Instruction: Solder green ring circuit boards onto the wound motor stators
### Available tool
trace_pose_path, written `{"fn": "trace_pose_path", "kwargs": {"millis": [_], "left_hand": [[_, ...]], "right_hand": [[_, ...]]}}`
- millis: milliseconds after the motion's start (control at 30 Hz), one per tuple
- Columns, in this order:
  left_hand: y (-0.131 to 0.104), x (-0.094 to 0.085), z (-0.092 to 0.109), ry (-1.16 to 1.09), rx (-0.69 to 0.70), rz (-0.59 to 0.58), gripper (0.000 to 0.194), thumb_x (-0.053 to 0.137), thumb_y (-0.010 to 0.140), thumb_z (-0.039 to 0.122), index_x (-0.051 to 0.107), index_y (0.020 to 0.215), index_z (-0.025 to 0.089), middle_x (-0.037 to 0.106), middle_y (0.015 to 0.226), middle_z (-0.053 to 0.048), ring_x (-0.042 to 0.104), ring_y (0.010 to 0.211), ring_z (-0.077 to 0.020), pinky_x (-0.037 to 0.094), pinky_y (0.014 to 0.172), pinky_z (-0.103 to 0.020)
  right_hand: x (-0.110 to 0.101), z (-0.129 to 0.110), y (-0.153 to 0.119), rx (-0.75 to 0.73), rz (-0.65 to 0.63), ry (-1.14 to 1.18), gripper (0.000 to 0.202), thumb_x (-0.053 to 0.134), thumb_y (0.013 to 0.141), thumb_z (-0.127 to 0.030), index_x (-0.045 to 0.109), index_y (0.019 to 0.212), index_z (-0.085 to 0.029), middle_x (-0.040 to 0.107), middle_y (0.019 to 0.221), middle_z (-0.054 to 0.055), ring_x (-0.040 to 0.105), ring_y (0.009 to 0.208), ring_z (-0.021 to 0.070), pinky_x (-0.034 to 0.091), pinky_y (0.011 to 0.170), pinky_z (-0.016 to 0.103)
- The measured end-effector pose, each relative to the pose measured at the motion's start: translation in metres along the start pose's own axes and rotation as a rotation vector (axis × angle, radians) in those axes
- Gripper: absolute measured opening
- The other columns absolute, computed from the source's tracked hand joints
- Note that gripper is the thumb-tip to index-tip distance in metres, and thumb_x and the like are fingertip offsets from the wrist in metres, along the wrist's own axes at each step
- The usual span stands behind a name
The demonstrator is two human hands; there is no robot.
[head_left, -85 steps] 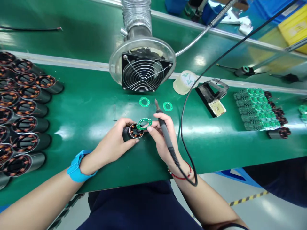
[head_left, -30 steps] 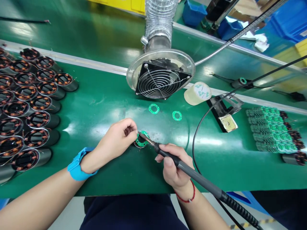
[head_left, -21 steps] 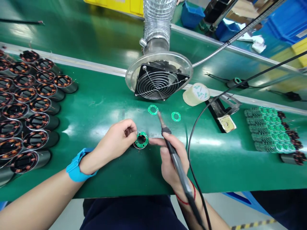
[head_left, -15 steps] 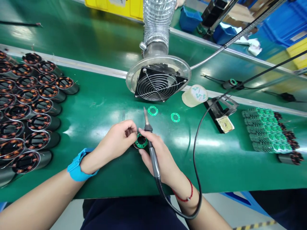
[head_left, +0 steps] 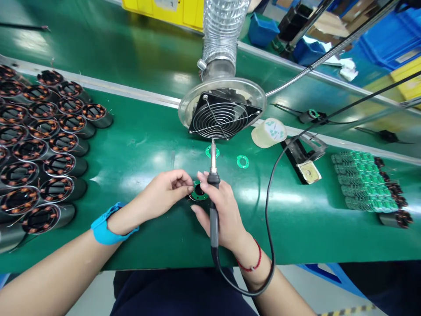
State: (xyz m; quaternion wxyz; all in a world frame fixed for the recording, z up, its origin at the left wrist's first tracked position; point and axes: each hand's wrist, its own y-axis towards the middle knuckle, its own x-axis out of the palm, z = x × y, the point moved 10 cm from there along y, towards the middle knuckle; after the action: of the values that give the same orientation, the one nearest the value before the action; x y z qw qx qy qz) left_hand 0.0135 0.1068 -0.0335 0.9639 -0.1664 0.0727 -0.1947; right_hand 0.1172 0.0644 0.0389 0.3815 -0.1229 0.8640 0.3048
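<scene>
Item: stator (head_left: 194,195), upright on the green tabletop (head_left: 141,145) just in front of me, with a green ring board (head_left: 198,191) seated on its top end. My left hand (head_left: 164,195) pinches its near-left edge, fingertips closed on it, probably to keep it from turning or tipping.

Item: soldering iron (head_left: 213,197). My right hand (head_left: 220,210) has its grip wrapped around the handle; tip points up and away, clear of the board, likely so the hot end touches nothing while my free fingers settle the ring.

Item: two spare ring boards (head_left: 242,161), flat just beyond.

Item: extraction fan (head_left: 223,115), facing the work, presumably to draw off fumes.

Item: bare wound stators (head_left: 49,149), lying in rows at left. Boarded ones (head_left: 365,184) in rows at right, well apart.

Item: iron stand (head_left: 304,153) at right, near the cable.
</scene>
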Motion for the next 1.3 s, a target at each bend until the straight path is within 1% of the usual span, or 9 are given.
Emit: {"fn": "trace_pose_path", "kwargs": {"millis": [267,367,500,633,900,1000,1067,1200,1300], "left_hand": [[-0.001,-0.006,0.003,0.025,0.012,0.085,0.014,0.056,0.078,0.031,0.059,0.073,0.018,0.057,0.064,0.003,0.050,0.060,-0.0115,0.039,0.056,-0.024],[-0.002,-0.007,0.001,0.116,0.021,0.110,0.013,0.052,0.081,0.029,0.057,0.075,0.019,0.056,0.065,0.003,0.049,0.061,-0.0121,0.038,0.056,-0.024],[-0.003,-0.008,0.002,0.201,0.038,0.137,0.010,0.050,0.082,0.026,0.054,0.075,0.020,0.053,0.065,0.003,0.047,0.059,-0.0119,0.037,0.054,-0.024],[-0.004,-0.007,0.006,0.243,0.045,0.155,0.009,0.049,0.081,0.025,0.053,0.074,0.020,0.054,0.064,0.004,0.047,0.058,-0.0119,0.037,0.053,-0.024],[-0.007,-0.008,0.017,0.353,0.082,0.195,0.008,0.048,0.080,0.022,0.051,0.073,0.020,0.054,0.062,0.004,0.048,0.057,-0.0119,0.036,0.053,-0.025],[-0.007,-0.007,0.021,0.392,0.112,0.197,0.008,0.048,0.080,0.021,0.052,0.072,0.020,0.054,0.062,0.004,0.048,0.057,-0.0123,0.036,0.053,-0.025],[-0.007,-0.007,0.023,0.405,0.126,0.198,0.008,0.048,0.080,0.021,0.052,0.073,0.020,0.055,0.062,0.003,0.049,0.058,-0.0125,0.037,0.054,-0.025],[-0.007,-0.006,0.026,0.390,0.152,0.208,0.010,0.048,0.080,0.020,0.050,0.071,0.021,0.053,0.061,0.004,0.049,0.057,-0.0122,0.036,0.054,-0.025],[-0.006,-0.007,0.021,0.329,0.123,0.180,0.009,0.048,0.085,0.023,0.052,0.077,0.021,0.055,0.065,0.003,0.051,0.059,-0.0129,0.038,0.056,-0.026]], "right_hand": [[-0.014,0.000,-0.003,0.040,0.099,0.091,0.034,0.052,0.092,-0.010,0.052,0.124,-0.023,0.078,0.094,0.003,0.071,0.090,0.0210,0.050,0.091,0.042],[-0.028,0.009,-0.011,0.111,0.229,0.223,0.030,0.051,0.097,-0.022,0.054,0.127,-0.022,0.077,0.086,0.003,0.073,0.080,0.0196,0.054,0.080,0.038],[-0.043,0.017,-0.025,0.161,0.381,0.331,0.025,0.048,0.099,-0.037,0.063,0.115,-0.024,0.069,0.067,-0.001,0.065,0.052,0.0163,0.052,0.056,0.034],[-0.043,0.020,-0.028,0.179,0.377,0.344,0.023,0.049,0.098,-0.039,0.066,0.103,-0.024,0.060,0.056,-0.004,0.056,0.043,0.0146,0.048,0.052,0.033],[-0.045,0.014,-0.026,0.114,0.367,0.328,0.021,0.049,0.098,-0.036,0.065,0.103,-0.023,0.060,0.056,-0.003,0.054,0.041,0.0138,0.045,0.046,0.031],[-0.046,0.018,-0.027,0.130,0.393,0.322,0.025,0.048,0.099,-0.034,0.060,0.119,-0.025,0.070,0.068,-0.002,0.065,0.050,0.0167,0.054,0.056,0.035],[-0.040,0.022,-0.023,0.175,0.341,0.302,0.030,0.047,0.100,-0.027,0.053,0.129,-0.026,0.076,0.084,0.001,0.073,0.070,0.0193,0.058,0.071,0.038],[-0.005,0.016,-0.005,0.154,-0.038,0.194,0.042,0.052,0.091,-0.012,0.049,0.131,-0.026,0.068,0.127,0.009,0.061,0.122,0.0249,0.053,0.097,0.046],[0.008,0.011,0.000,0.088,-0.173,0.150,0.052,0.048,0.087,-0.005,0.044,0.136,-0.024,0.062,0.136,0.011,0.057,0.125,0.0252,0.052,0.098,0.047]]}}
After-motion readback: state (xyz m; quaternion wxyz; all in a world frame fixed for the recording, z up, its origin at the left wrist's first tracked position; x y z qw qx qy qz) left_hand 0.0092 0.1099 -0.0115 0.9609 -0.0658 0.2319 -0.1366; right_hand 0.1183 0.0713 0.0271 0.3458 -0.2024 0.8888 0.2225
